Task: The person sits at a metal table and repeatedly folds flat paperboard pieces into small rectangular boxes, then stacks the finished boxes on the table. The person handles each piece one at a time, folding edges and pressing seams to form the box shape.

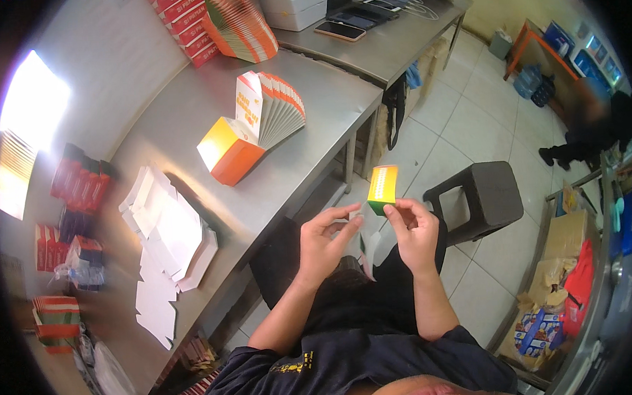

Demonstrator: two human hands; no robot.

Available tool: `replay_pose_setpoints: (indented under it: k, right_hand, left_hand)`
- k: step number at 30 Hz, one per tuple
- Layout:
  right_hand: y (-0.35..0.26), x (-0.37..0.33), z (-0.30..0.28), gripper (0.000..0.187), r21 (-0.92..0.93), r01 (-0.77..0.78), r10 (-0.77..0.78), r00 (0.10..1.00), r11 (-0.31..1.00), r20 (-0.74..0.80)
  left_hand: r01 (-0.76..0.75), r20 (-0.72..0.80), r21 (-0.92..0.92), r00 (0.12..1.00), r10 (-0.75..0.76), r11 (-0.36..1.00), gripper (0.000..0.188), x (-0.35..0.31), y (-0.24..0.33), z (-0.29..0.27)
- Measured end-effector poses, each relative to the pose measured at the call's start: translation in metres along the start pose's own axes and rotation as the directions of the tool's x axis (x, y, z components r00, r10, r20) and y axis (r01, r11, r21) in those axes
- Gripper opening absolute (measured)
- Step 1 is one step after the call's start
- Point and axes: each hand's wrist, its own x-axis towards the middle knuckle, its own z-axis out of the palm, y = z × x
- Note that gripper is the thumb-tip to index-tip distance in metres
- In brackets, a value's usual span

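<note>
My right hand pinches a small yellow and green carton between thumb and fingers, holding it up over my lap. Just left of the carton is my left hand, its thumb and fingers apart and nothing visible between them. On the steel table to my left lies a loose pile of white flat carton blanks. Farther back, an orange and yellow box stands against a fanned row of white and orange folded cartons.
Red boxes and more fanned cartons are stacked at the far table end. Beyond them are a white printer and a phone. A dark stool stands on the tiled floor to my right. Someone in dark clothes is at far right.
</note>
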Motion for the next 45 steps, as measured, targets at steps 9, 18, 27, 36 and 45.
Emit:
replay_pose_setpoints:
  k: [9, 18, 27, 36, 45]
  right_hand:
    - [-0.002, -0.007, 0.009, 0.014, 0.023, -0.029, 0.027, 0.997, 0.999, 0.071]
    - [0.005, -0.011, 0.017, 0.016, 0.114, -0.083, 0.074, 0.994, 0.99, 0.079]
    - [0.007, -0.023, 0.022, 0.017, -0.177, 0.073, -0.051, 0.99, 0.982, 0.128]
    - [0.002, -0.023, 0.03, 0.028, -0.274, -0.172, 0.201, 0.976, 0.946, 0.082]
    - [0.067, -0.045, 0.018, 0.052, 0.201, -0.315, 0.328, 0.944, 0.927, -0.032]
  left_hand:
    - [-0.105, 0.042, 0.034, 0.994, 0.103, 0.994, 0.033, 0.001, 0.001, 0.001]
    - [-0.017, 0.082, -0.023, 0.996, 0.019, 1.0, 0.033, 0.003, 0.0, -0.001]
    - [-0.206, 0.076, 0.471, 0.978, 0.193, 0.858, 0.026, 0.002, 0.013, 0.003]
    - [-0.156, -0.126, 0.263, 0.973, 0.194, 0.952, 0.024, 0.003, -0.017, 0.005]
    - [0.417, 0.1, -0.364, 0.906, -0.41, 0.833, 0.057, -0.009, -0.064, 0.011]
